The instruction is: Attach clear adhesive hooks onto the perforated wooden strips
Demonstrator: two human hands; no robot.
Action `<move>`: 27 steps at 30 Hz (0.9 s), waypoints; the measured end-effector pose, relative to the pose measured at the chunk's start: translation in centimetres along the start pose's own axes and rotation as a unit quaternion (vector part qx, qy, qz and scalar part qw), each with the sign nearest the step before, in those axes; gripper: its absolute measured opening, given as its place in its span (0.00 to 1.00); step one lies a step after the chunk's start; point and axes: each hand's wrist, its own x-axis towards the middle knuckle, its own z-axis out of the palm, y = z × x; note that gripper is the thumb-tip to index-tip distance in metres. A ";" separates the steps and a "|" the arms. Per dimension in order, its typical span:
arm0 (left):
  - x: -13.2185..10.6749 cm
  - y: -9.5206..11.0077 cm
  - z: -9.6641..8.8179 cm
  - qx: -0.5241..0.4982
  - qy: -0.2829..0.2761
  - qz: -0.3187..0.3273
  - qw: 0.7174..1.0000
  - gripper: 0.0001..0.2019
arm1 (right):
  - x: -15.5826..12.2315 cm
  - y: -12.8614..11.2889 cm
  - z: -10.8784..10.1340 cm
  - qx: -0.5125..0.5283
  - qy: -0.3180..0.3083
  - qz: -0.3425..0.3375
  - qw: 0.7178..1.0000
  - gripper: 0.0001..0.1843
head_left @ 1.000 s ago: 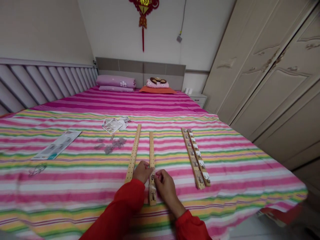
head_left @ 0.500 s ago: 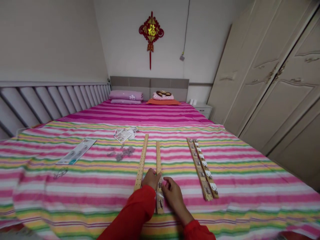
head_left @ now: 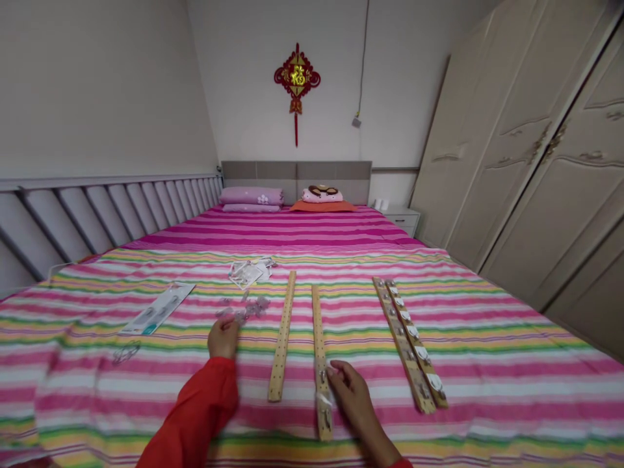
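Packet (head_left: pixel 160 308): grey pieces (head_left: pixel 172 300) inside
Left hand (head_left: pixel 223 338): at clear pieces (head_left: pixel 254 307), grip unclear
Right hand (head_left: pixel 351 390): beside clip-bearing strip (head_left: pixel 319 344), grip unclear
Between hands: perforated strip (head_left: pixel 282 335)

- Left hand (head_left: pixel 223 339) held out at 11 o'clock, fingers curled, tips pointed toward 1; grip obscured by distance.
- Left forearm (head_left: pixel 202 400) red-sleeved, angled toward 1 o'clock.
- Right hand (head_left: pixel 353 395) placed lower, at 1 o'clock; thumb and index finger directed toward 11.
- Right forearm (head_left: pixel 377 434) bared, slanted toward 11.
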 end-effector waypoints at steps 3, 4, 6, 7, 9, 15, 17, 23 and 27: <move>1.7 -1.3 -0.5 0.051 0.039 -0.033 0.997 0.18 | -0.1 0.0 0.0 0.008 0.001 0.001 1.000 0.23; 2.1 -1.6 -0.5 0.066 0.043 -0.041 0.996 0.18 | -0.1 0.0 0.0 0.011 0.000 0.002 1.000 0.23; 2.4 -2.0 -0.3 0.088 0.031 -0.047 0.995 0.17 | -0.2 -0.3 0.0 0.017 -0.003 0.006 1.000 0.23; 2.5 -2.0 -0.1 0.096 0.016 -0.048 0.994 0.17 | -0.2 -0.5 0.0 0.021 -0.004 0.009 1.000 0.23; 2.6 -1.9 0.0 0.105 -0.012 -0.051 0.993 0.16 | -0.3 -0.8 0.0 0.026 -0.006 0.013 1.000 0.23; 1.3 -1.8 -0.8 -0.014 -0.004 -0.036 0.999 0.13 | -0.4 -0.9 0.0 0.034 -0.005 0.007 0.999 0.22; 0.8 -1.7 -1.3 -0.067 -0.013 -0.066 0.995 0.10 | -0.4 -0.7 0.0 0.035 -0.002 0.003 0.999 0.22; -0.9 -0.5 -2.4 -0.255 -0.085 -0.258 0.928 0.04 | -0.2 -0.4 0.0 0.043 0.003 0.002 0.999 0.22; -2.8 0.9 -3.1 -0.315 -0.153 -0.297 0.889 0.04 | -0.1 -0.6 -0.3 0.072 -0.005 0.008 0.997 0.20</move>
